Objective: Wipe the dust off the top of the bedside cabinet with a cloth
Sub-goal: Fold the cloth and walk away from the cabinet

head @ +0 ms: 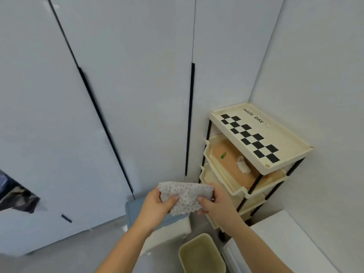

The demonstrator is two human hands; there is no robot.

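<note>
Gripping cloth [185,196], left hand [155,204], right hand [217,206]; cabinet top [285,133] — "NICE DAY"

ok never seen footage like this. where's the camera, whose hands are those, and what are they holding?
There is no machine here. One wide-angle camera sits on a person's head and looks forward and down, so both arms enter from the bottom edge. The left hand and right hand both grip a crumpled, dotted grey cloth, held in the air. In the corner on the right stands the bedside cabinet, a cream rack of open drawers. Its top has a black checker print and the words NICE DAY. The cloth is not touching it yet. The drawer just below holds a brown box. Behind are white wardrobe doors, and a cream bin sits on the floor.
</note>
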